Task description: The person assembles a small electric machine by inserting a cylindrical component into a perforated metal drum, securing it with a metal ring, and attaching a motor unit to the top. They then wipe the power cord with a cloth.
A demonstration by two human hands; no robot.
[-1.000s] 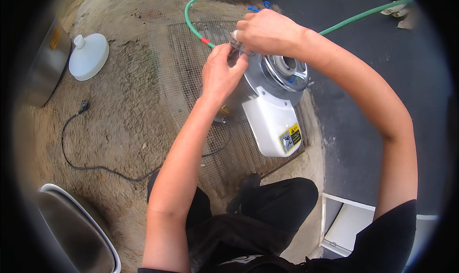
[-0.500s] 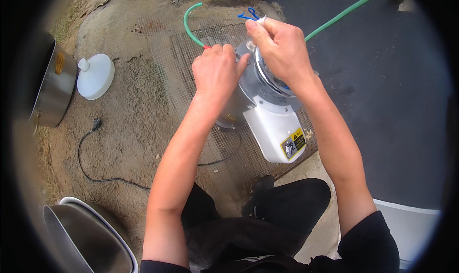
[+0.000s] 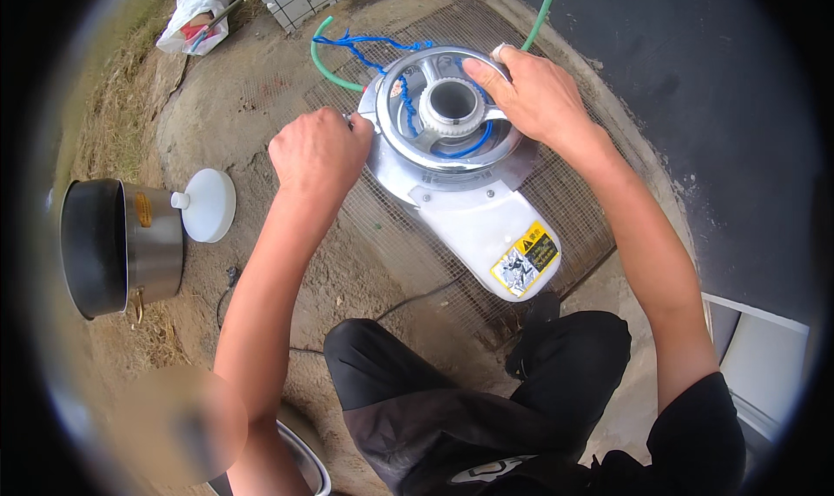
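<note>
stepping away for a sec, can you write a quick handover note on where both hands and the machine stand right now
Left hand: fist closed at the left rim of the machine's round metal top; what it grips is hidden.
Right hand: open, resting on the top's right rim.
The white machine lies on the wire mesh, green hose behind it, blue cord across the top.
Steel pot and white lid lie at left.
Done and left: cannot tell.
</note>
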